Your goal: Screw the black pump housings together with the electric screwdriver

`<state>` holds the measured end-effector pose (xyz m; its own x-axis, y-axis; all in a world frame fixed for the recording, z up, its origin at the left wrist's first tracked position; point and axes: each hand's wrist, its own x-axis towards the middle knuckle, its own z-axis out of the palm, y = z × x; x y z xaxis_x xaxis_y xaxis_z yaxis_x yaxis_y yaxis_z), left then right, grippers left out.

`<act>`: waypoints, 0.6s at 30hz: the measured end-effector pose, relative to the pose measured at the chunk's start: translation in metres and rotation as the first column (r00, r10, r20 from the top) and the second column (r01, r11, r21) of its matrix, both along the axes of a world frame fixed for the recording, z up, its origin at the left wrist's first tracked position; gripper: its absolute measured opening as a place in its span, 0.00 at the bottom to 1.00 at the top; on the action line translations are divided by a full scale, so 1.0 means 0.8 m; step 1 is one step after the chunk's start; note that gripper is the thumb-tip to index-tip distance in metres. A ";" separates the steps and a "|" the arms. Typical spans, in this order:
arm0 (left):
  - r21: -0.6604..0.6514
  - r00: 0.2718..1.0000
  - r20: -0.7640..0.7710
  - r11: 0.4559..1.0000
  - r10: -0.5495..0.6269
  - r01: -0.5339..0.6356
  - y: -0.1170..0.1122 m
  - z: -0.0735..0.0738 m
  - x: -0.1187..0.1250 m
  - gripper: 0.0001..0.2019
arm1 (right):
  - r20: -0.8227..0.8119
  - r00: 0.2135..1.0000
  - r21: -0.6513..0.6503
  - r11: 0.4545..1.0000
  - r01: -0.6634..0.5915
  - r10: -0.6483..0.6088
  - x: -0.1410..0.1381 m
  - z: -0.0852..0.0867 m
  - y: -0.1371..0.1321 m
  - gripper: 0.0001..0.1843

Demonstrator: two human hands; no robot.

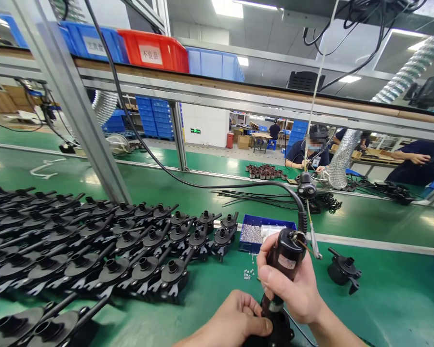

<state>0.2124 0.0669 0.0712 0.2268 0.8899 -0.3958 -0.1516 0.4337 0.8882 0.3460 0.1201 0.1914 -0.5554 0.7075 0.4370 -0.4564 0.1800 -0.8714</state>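
My right hand [304, 291] is wrapped round a corded electric screwdriver [285, 248], which points down. Under its tip is a black plastic housing [282, 327], partly cut off by the bottom edge of the view. My left hand [235, 313] grips this housing from the left, thumb pressed near the driver's lower end. The tip itself is hidden. Just beyond my hands, small metal nuts [248, 274] lie loose on the green bench. Behind them stands a blue tray [244, 246] with many small metal pieces [252, 233] in it.
Rows of black housings [112, 270] fill the left side; one more housing [343, 267] sits at the right. A black cable [198, 185] runs to the screwdriver, beside a hanging cord [313, 236]. A metal post [75, 106] rises at left. Across the bench a person [311, 149] works.
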 end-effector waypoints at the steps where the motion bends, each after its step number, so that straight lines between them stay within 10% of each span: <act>1: -0.015 1.000 -0.004 1.000 -0.003 0.003 -0.001 0.001 0.000 0.24 | 0.003 1.000 -0.004 1.000 0.004 -0.004 0.002 0.000 0.001 0.13; 18: 0.056 0.998 -0.021 0.997 -0.052 0.053 -0.007 0.015 -0.004 0.26 | 0.016 0.985 0.008 0.985 -0.170 0.170 0.006 -0.010 0.007 0.16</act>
